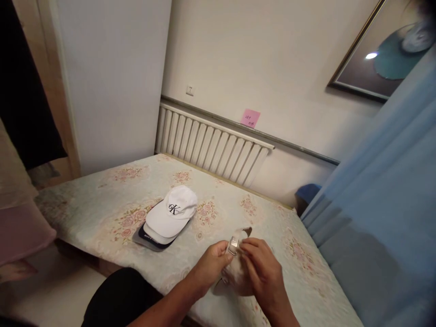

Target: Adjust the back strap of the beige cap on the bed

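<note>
Clearly both hands pinch a beige cap (235,272) on the bed (102,200): left hand (213,261) and right hand (260,268) grasp its metal strap buckle (233,246). Soft, light fabric; white caps (170,215) lie at ten o'clock.

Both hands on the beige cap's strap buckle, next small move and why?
Probably pull the strap through the small metal buckle: the left hand pinches it, the right hand grips the beige fabric cap beside it, and the strap end sticks up loose.
</note>
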